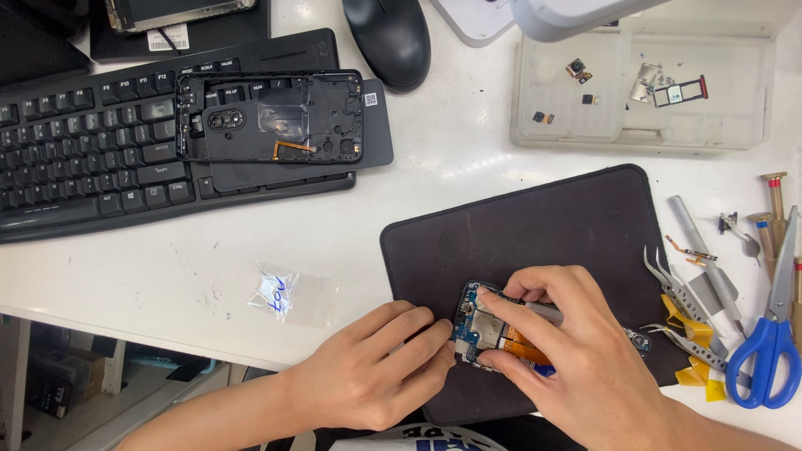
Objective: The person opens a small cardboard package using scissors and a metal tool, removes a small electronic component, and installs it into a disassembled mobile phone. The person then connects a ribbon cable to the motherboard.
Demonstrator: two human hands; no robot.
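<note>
**Hands on an opened phone at the repair bench**

Keyboard (92, 142), black, fills the far left of the white bench (451, 167), and a black phone back frame (271, 117) lies across its right end on a dark flat panel (368, 125). Behind the keyboard a white sticker with a barcode (167, 38) sits on a dark pad. Nearer the bench edge lies a small clear plastic bag (292, 296) with blue handwriting on its white label patch. The left hand (376, 367) rests at the left edge of the dark mat (535, 225), its fingers (434, 338) bent and pressed against the side of the phone board (493, 330), steadying it. A black mouse (388, 38) sits at the top. The board, blue with silver shields and an orange flex strip, lies on the near part of the mat. The right hand (576, 351) covers it from the right, thumb and forefinger pinching its upper and lower edges. Behind, a pale parts tray (585, 134) holds small camera modules and a card tray. At far right lie tweezers (685, 292), yellow picks (693, 376) and blue-handled scissors (773, 351).
</note>
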